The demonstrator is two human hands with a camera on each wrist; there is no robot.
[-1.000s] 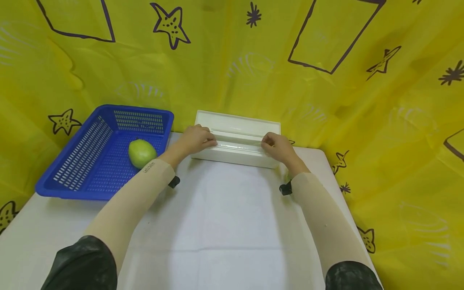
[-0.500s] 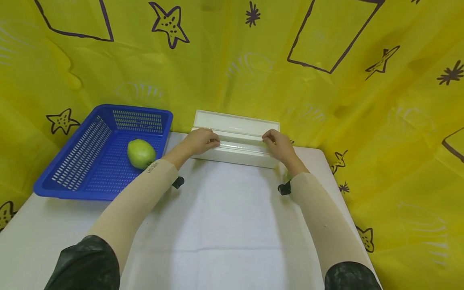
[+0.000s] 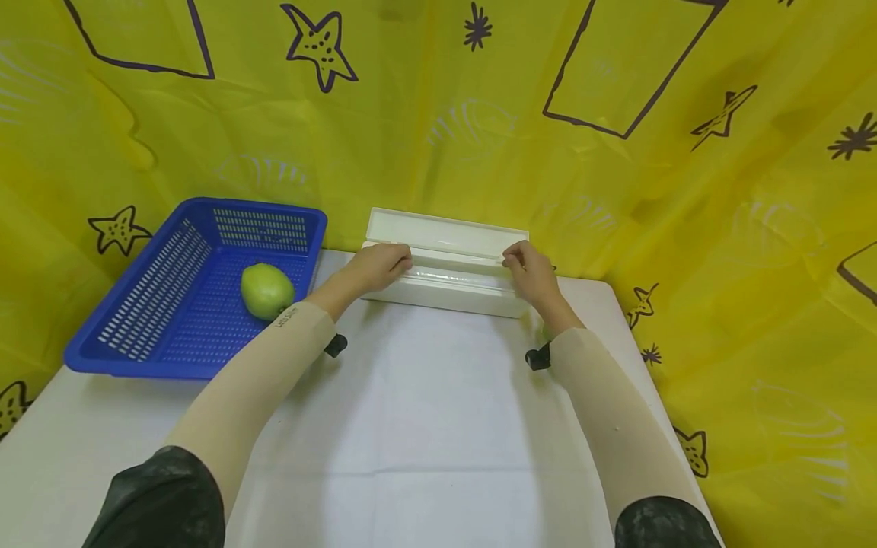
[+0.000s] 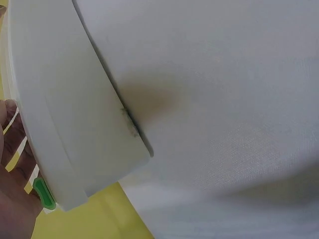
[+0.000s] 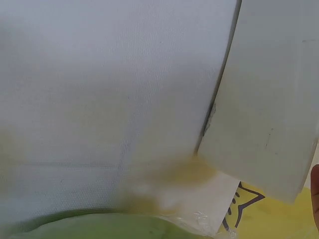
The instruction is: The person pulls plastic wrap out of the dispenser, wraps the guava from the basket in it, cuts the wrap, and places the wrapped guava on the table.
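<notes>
A white cling film dispenser [image 3: 445,295] lies at the far end of the table, its lid [image 3: 448,232] raised at the back. Shiny clear cling film [image 3: 455,276] stretches across it between my hands. My left hand [image 3: 379,268] is at the left end, thumb and fingers bent together on the film. At the right end my right hand [image 3: 530,272] pinches the film, fingertips near the lid. In the left wrist view, fingers [image 4: 17,144] show behind the dispenser [image 4: 79,114], beside a small green piece [image 4: 45,193]. Only one fingertip shows in the right wrist view.
On the left stands a blue plastic basket [image 3: 130,369] with a green, guava-like fruit [image 3: 267,291] inside. A pale green rounded thing [image 5: 104,226] with clear film beside it sits below my right wrist. A yellow patterned curtain [image 3: 411,152] hangs close behind the white-covered table [image 3: 438,426].
My right hand has moved slightly right and up along the dispenser. My left hand has shifted a little and its fingers have drawn in. The dispenser stays in place.
</notes>
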